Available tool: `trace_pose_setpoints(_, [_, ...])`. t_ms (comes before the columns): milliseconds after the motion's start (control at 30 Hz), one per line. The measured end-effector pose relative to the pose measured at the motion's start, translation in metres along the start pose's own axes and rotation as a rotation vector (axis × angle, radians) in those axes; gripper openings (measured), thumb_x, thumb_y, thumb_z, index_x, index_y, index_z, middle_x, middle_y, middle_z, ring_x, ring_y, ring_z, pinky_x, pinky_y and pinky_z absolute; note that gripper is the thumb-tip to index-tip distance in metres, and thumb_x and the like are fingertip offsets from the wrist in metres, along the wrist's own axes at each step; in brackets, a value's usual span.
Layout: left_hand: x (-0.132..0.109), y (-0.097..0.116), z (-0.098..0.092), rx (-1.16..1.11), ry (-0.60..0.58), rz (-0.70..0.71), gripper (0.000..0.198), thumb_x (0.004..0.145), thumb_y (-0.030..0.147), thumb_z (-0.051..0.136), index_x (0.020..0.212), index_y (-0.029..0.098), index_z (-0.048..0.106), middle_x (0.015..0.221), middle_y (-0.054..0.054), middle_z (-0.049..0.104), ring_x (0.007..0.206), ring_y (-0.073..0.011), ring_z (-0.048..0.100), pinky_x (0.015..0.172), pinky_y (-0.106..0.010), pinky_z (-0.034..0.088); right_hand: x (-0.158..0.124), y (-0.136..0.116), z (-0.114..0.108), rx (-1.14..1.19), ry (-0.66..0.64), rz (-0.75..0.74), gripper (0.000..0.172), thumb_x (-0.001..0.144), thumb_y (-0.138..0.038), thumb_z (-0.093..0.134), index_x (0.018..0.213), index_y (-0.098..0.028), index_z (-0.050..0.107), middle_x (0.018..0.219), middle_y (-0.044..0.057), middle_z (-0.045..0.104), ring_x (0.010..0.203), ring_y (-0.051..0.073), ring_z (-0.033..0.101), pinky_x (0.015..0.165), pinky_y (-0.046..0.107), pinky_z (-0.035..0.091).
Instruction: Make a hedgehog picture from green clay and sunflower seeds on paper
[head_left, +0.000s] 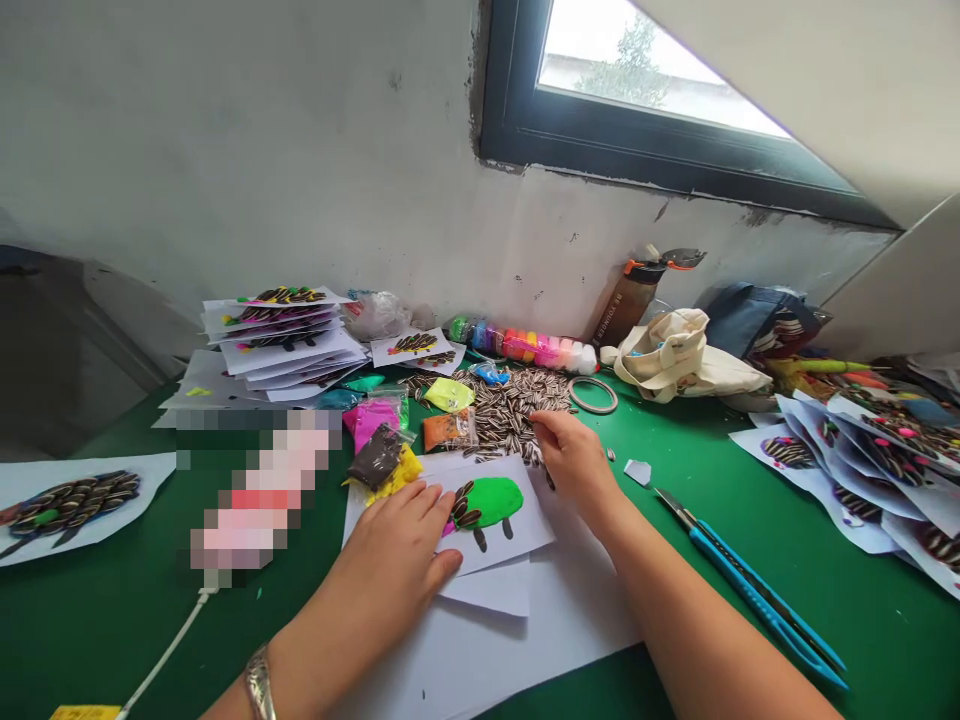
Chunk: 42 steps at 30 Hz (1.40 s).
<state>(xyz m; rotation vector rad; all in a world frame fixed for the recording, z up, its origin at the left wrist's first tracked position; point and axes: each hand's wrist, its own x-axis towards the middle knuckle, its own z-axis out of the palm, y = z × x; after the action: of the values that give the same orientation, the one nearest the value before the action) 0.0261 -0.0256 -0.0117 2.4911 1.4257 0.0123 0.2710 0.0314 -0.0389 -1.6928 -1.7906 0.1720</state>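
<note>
My left hand (401, 545) lies flat with its fingers outstretched on a small white card (469, 545). The card bears a green clay oval (496, 500), a pink clay bit and dark legs. Several striped sunflower seeds (466, 505) are set at the oval's left end, beside my fingertips. Over the right edge of the seed pile (502, 410), my right hand (574, 460) has its fingers curled together among the seeds. What they pinch, if anything, is hidden. Beneath the card lie more white sheets (517, 660).
Clay packets (450, 430) lie behind the card. A blue utility knife (757, 590) and tape roll (592, 395) are on the right. Finished cards are stacked at left (292, 345) and right (862, 470). A bottle (628, 305) and cloth bag (675, 355) stand by the wall.
</note>
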Motion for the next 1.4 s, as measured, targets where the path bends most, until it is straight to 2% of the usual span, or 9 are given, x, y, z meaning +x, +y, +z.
trace_pose_setpoints(67, [0.0,0.0,0.0,-0.012,0.016,0.007,0.05,0.087,0.034,0.056,0.134,0.017,0.054,0.14,-0.013,0.053,0.132,-0.0316,0.044,0.108,-0.052,0.036,-0.007,-0.014,-0.001,0.208,-0.05,0.027,0.027,0.087,-0.021,0.051,0.11,-0.018,0.064,0.079,0.002,0.068,0.069,0.015,0.06,0.066,0.025,0.044])
trace_pose_setpoints(133, [0.0,0.001,-0.002,-0.018,0.014,0.015,0.05,0.086,0.033,0.057,0.133,0.016,0.054,0.139,-0.013,0.054,0.131,-0.0318,0.045,0.108,-0.052,0.037,-0.014,-0.028,0.0,0.355,-0.168,0.025,0.019,0.083,-0.022,0.055,0.099,-0.019,0.066,0.069,-0.002,0.064,0.061,0.013,0.056,0.058,0.023,0.042])
trace_pose_setpoints(233, [0.0,0.003,-0.004,-0.014,-0.004,0.013,0.05,0.086,0.032,0.057,0.133,0.016,0.054,0.139,-0.014,0.054,0.131,-0.0318,0.045,0.108,-0.052,0.037,-0.022,-0.044,0.004,0.425,-0.339,-0.029,0.015,0.081,-0.018,0.054,0.077,-0.019,0.068,0.067,-0.002,0.064,0.064,0.013,0.056,0.058,0.021,0.041])
trace_pose_setpoints(333, [0.0,0.003,-0.004,-0.01,-0.001,0.016,0.049,0.086,0.032,0.057,0.132,0.016,0.054,0.138,-0.014,0.054,0.13,-0.0314,0.046,0.108,-0.051,0.037,-0.026,-0.05,0.006,0.414,-0.406,0.005,0.021,0.081,-0.014,0.051,0.084,-0.019,0.071,0.071,-0.001,0.068,0.064,0.013,0.058,0.058,0.021,0.041])
trace_pose_setpoints(467, [-0.001,0.001,-0.002,-0.02,0.011,0.018,0.049,0.086,0.032,0.057,0.132,0.016,0.054,0.138,-0.014,0.054,0.131,-0.032,0.045,0.107,-0.052,0.037,-0.027,-0.051,0.005,0.308,-0.398,-0.016,0.021,0.081,-0.011,0.052,0.085,-0.02,0.071,0.067,-0.002,0.065,0.061,0.012,0.055,0.056,0.02,0.039])
trace_pose_setpoints(667, [-0.002,0.001,-0.001,-0.022,0.019,0.029,0.049,0.086,0.032,0.058,0.133,0.016,0.054,0.138,-0.014,0.055,0.13,-0.032,0.046,0.108,-0.052,0.037,-0.027,-0.053,0.007,0.245,-0.358,-0.168,0.022,0.083,-0.007,0.053,0.075,-0.019,0.07,0.075,0.001,0.067,0.072,0.013,0.059,0.067,0.021,0.041])
trace_pose_setpoints(833, [-0.001,0.002,-0.003,-0.001,-0.01,0.016,0.051,0.087,0.033,0.056,0.134,0.015,0.052,0.14,-0.014,0.053,0.132,-0.0314,0.044,0.109,-0.051,0.036,-0.028,-0.055,0.011,0.245,-0.359,-0.091,0.02,0.079,-0.006,0.056,0.084,-0.019,0.07,0.072,0.0,0.067,0.067,0.013,0.058,0.062,0.021,0.039])
trace_pose_setpoints(1067, [-0.001,0.001,-0.002,-0.028,0.005,0.02,0.05,0.086,0.032,0.057,0.133,0.015,0.054,0.139,-0.014,0.054,0.131,-0.0329,0.044,0.108,-0.053,0.036,-0.027,-0.054,0.016,0.187,-0.337,-0.179,0.022,0.08,-0.004,0.056,0.066,-0.018,0.065,0.065,-0.002,0.06,0.065,0.012,0.053,0.061,0.02,0.035])
trace_pose_setpoints(1400, [0.0,0.002,-0.003,-0.023,-0.009,0.015,0.05,0.086,0.032,0.057,0.133,0.014,0.054,0.139,-0.015,0.054,0.132,-0.0339,0.043,0.108,-0.054,0.035,-0.03,-0.058,0.02,-0.007,-0.316,-0.193,0.023,0.083,-0.006,0.056,0.063,-0.017,0.062,0.067,0.0,0.056,0.067,0.013,0.05,0.06,0.022,0.031])
